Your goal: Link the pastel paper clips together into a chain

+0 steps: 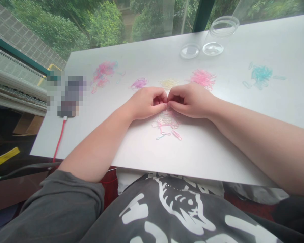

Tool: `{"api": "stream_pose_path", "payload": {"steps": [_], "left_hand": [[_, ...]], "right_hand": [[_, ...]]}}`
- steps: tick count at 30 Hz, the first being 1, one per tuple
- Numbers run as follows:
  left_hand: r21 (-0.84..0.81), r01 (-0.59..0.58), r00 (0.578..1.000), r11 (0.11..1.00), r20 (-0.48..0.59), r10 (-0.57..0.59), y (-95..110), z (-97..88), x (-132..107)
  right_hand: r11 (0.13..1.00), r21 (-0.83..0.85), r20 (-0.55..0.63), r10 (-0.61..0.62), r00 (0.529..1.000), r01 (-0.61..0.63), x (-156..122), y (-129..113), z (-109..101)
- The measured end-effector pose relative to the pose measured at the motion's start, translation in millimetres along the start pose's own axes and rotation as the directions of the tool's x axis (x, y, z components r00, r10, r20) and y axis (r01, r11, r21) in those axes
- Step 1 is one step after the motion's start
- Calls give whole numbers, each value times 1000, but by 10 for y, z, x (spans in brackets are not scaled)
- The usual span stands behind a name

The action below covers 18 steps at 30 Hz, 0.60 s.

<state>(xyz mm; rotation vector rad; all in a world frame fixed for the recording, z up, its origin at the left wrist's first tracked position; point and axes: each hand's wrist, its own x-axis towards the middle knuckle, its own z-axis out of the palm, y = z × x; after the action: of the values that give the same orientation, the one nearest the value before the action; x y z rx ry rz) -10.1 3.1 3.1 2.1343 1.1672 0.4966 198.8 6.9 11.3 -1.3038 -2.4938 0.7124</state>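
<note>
One big window (pixel 203 17) fills the far side of the room, trees (pixel 106 23) outside. Lower left is dark clutter; I can make out a brown box (pixel 29 125), not much else.

White table (pixel 217 148) runs up to the window. Smooth-looking; strong colours read well on it, clear and pale ones don't.

Left hand (pixel 147 103) and right hand (pixel 188 100): both in a narrow pinch, fingertips meeting just above the near pile. Can't tell if anything is held between them; knuckles hide it.

Far right-centre: clear jar (pixel 219 37), looks upright, mouth uncovered, clear lid (pixel 189 51) just beside it. Far left: phone-like device (pixel 72 96), pixelated, on a red cable (pixel 59 140).

Six piles of small plastic clips. Near pile, mostly clear and pale pink (pixel 169 118), under the fingertips. Row beyond, left to right: mixed pile (pixel 105 71), purple pile (pixel 139 83), yellow pile (pixel 169 84), pink pile (pixel 202 78), teal pile (pixel 261 75).

Loose at the near edge: pink clip (pixel 176 135), pale blue clip (pixel 160 137).

Technique, my read: light fingertip pinch, grab one loop by its end, tease rather than yank; thin loops probably snag. Keep wrists up: yellow and pink piles sit right behind the knuckles, easy to brush.
</note>
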Motion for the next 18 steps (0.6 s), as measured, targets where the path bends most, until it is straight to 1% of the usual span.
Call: {"api": "stream_pose_path", "payload": {"steps": [4, 9, 14, 18], "left_hand": [[1, -1, 1000, 1000, 2, 1, -7, 2, 4], [-4, 3, 1000, 1000, -9, -3, 20, -2, 3], [12, 3, 1000, 1000, -8, -3, 37, -7, 0], [39, 6, 1000, 999, -5, -6, 30, -4, -2]], "right_hand": [[1000, 3, -11, -22, 1000, 22, 0, 19, 16], [1000, -5, 12, 15, 1000, -15, 4, 16, 16], [1000, 8, 2, 13, 1000, -13, -2, 11, 7], [999, 17, 9, 36, 999, -36, -5, 5, 1]]}}
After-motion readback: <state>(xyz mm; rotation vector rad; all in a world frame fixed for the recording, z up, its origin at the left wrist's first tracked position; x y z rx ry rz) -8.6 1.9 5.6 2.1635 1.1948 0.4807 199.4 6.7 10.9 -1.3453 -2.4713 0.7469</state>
